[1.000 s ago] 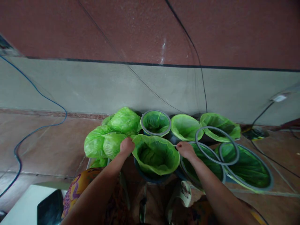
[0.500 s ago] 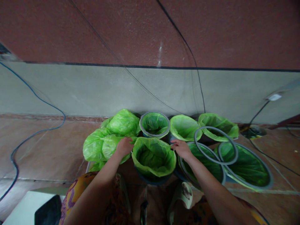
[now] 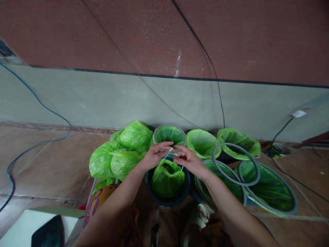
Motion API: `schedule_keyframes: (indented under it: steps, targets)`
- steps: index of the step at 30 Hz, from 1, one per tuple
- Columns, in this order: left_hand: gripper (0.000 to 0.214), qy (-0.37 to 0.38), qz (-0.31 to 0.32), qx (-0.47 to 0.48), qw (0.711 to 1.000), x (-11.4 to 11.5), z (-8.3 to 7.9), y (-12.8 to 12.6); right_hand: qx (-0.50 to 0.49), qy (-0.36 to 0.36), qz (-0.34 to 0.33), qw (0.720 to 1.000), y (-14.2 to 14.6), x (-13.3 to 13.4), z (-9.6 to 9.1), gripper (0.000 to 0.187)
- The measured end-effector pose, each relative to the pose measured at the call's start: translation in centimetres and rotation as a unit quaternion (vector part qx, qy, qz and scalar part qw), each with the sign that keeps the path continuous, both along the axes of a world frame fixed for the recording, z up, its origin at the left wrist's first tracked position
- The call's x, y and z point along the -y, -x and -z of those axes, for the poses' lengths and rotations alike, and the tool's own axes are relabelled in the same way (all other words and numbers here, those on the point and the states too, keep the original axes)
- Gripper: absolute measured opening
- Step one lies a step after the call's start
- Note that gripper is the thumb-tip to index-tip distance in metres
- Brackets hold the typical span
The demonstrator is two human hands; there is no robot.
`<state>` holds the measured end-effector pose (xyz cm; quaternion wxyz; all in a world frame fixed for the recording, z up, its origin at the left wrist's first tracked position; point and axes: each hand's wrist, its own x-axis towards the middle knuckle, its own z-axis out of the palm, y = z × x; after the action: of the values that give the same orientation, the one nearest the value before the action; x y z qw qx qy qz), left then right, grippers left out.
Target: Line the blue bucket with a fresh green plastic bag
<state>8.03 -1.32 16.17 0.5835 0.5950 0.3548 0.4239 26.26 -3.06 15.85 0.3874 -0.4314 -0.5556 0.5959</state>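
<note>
A green garbage bag [image 3: 168, 181] sits inside a dark blue bin [image 3: 149, 185] in front of me, its mouth gathered inward and narrowed. Above it, my left hand [image 3: 156, 154] pinches a white drawstring [image 3: 166, 157] that rises from the bag. My right hand [image 3: 188, 158] is close beside it, fingers curled on the other end of the string. Both hands nearly meet over the bag's mouth. Behind them stands a bin with a grey rim ring [image 3: 169, 126] and a green liner.
Tied, puffy green bags [image 3: 135, 135] are heaped at the left. To the right are several bins with green liners [image 3: 203, 142], and a loose grey ring [image 3: 236, 164] lies across some of them. A blue cable [image 3: 38, 99] runs along the left wall and floor.
My hands have come together from either side of the bin, drawing the strings up. The bag's mouth has left the bin's rim and closed in, baring the blue rim.
</note>
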Motion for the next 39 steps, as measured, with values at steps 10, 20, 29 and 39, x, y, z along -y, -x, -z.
schedule_keyframes:
  steps: [10, 20, 29, 39]
  targets:
    - [0.039, 0.004, -0.121, -0.141, 0.983, -0.4, 4.3, -2.0, -0.038, 0.092, 0.063, 0.993, 1.4, -0.5, 1.6, 0.030]
    - [0.035, 0.060, -0.049, -0.220, 0.972, 1.1, 7.8, -3.4, -0.095, 0.077, 0.156, 0.980, -2.0, -1.6, -0.2, 0.038]
    - [0.024, 0.034, 0.097, -0.236, 0.966, 2.1, 7.1, -4.3, -0.040, -0.011, -0.071, 0.997, 0.4, -0.1, -0.9, 0.045]
    - [0.040, 0.128, 0.104, -0.190, 0.968, 1.8, 7.8, -3.5, 0.298, -0.013, -0.070, 0.952, -1.5, -0.4, 4.5, 0.053]
